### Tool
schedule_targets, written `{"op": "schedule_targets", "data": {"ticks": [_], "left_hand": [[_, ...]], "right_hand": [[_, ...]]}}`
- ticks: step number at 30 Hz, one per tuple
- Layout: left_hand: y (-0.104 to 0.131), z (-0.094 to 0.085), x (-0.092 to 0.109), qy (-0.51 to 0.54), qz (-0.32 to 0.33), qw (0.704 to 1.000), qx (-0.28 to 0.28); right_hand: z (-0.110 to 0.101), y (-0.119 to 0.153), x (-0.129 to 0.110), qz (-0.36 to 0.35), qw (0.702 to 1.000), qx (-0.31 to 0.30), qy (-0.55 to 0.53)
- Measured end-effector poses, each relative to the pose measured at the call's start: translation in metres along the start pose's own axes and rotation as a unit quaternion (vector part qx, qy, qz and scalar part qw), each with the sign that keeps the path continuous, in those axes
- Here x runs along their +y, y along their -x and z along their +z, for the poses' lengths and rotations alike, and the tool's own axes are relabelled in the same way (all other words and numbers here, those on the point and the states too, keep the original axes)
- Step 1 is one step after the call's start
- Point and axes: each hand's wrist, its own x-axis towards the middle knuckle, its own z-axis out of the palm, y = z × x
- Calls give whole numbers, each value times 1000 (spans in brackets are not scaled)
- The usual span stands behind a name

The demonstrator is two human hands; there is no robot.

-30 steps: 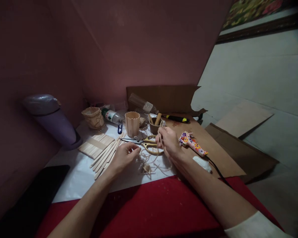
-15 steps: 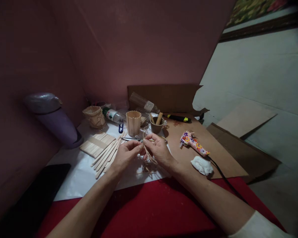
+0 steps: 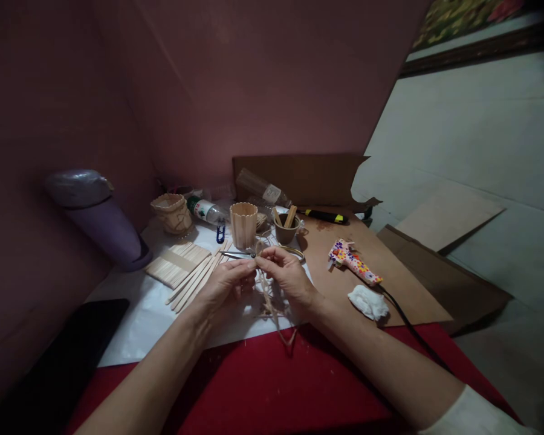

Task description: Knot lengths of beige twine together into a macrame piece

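Note:
My left hand (image 3: 229, 281) and my right hand (image 3: 286, 275) meet fingertip to fingertip, both pinching thin brown twine (image 3: 268, 297). A loop of it rises above the fingers, and loose strands hang below to the edge of the red cloth. Scissors (image 3: 238, 255) lie just behind my hands, their handles partly hidden by my fingers. Beyond them stands a cup made of wooden craft sticks (image 3: 243, 226). Loose craft sticks (image 3: 198, 283) lie left of my left hand, beside a banded bundle of sticks (image 3: 178, 264).
A patterned glue gun (image 3: 353, 261) and a crumpled white cloth (image 3: 369, 302) rest on cardboard at right. Behind are a small pot (image 3: 286, 229) with sticks, a box cutter (image 3: 324, 216), plastic bottles (image 3: 206, 211) and a decorated pot (image 3: 172, 214). A purple tumbler (image 3: 106, 223) stands left.
Both hands have shifted slightly left, still pinching the twine. Its loose strands now hang lower, reaching the red cloth.

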Motion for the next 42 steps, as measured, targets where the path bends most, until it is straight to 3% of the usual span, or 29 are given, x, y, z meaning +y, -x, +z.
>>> {"op": "schedule_targets", "data": {"ticks": [5, 14, 23, 30, 38, 42], "left_hand": [[0, 2, -1, 34, -32, 999, -3], [2, 7, 1, -24, -32, 999, 28], [3, 6, 1, -64, -19, 998, 5], [2, 7, 1, -73, -16, 997, 28], [1, 6, 0, -115, 11, 993, 36], [3, 8, 1, -112, 29, 993, 14]], "right_hand": [[-3, -3, 4, 52, 996, -20, -64], [-9, -6, 1, 60, 989, -107, -86], [-10, -4, -1, 54, 991, -75, -100], [-12, -6, 1, 62, 990, -84, -94], [-13, -7, 0, 18, 995, -95, -31], [-12, -7, 0, 6, 995, -90, -32]]}}
